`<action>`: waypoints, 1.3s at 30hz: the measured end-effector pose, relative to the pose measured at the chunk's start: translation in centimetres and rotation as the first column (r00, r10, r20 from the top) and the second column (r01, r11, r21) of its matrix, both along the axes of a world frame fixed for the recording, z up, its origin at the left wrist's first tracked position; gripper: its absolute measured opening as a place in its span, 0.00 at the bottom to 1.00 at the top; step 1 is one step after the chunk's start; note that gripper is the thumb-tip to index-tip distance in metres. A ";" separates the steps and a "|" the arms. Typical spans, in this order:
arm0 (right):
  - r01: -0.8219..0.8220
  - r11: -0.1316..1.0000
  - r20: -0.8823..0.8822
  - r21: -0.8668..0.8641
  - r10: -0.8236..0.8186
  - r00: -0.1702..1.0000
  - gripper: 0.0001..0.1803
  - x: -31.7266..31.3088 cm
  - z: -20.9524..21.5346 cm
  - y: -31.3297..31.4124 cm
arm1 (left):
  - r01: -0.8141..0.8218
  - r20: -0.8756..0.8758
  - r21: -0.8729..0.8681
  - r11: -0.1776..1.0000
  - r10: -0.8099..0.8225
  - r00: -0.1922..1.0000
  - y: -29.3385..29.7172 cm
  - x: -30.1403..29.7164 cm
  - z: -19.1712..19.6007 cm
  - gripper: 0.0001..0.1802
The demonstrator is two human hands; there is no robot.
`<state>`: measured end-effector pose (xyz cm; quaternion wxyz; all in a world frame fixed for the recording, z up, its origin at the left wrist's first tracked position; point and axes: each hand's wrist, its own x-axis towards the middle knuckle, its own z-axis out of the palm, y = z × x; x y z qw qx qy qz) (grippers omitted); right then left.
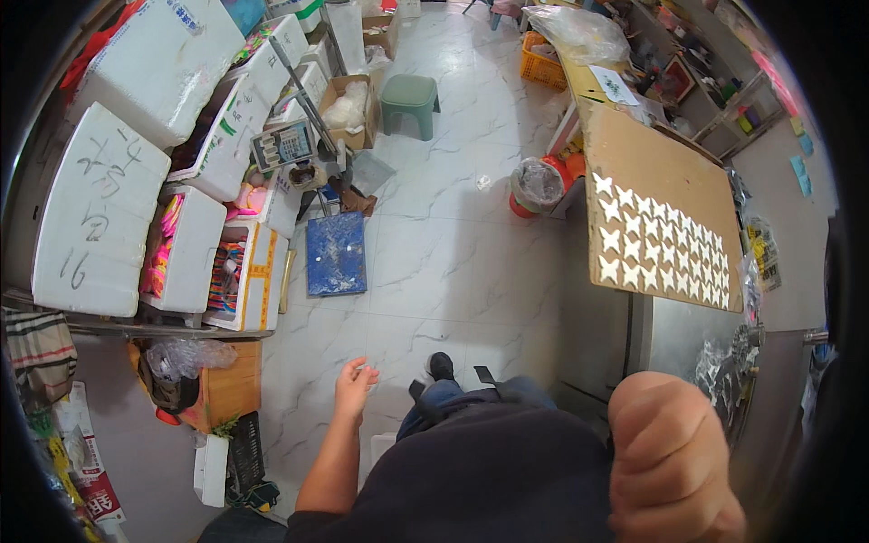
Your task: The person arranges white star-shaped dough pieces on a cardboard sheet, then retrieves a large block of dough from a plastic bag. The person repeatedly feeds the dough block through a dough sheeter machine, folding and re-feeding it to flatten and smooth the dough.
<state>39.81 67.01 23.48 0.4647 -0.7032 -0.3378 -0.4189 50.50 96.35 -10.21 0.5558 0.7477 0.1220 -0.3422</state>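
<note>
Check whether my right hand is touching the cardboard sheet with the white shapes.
Apart. The head view shows a strip of grey surface between the right hand and the near edge of the cardboard sheet.

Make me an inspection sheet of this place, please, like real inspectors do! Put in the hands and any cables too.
Surface: brown cardboard sheet on the right side.
Work things: small white winged pieces, laid in rows on the sheet.
Clutter: white foam boxes piled at left, some holding colourful items; a blue platform on the floor with whitish marks.
Left hand: over the floor, fingers loosely bent, nothing seen in it.
Right hand: close to the camera, curled into a fist; its palm is hidden.
Cables: nothing seen.
Surroundings: pale veined floor, green stool, bag-lined red bin, crowded shelves at upper right.
</note>
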 end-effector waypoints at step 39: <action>0.921 0.376 -0.362 0.104 0.877 -0.317 0.18 60.6 -47.6 -38.4 | -0.591 -0.365 0.048 0.805 0.565 0.740 -44.2 91.0 -33.1 0.14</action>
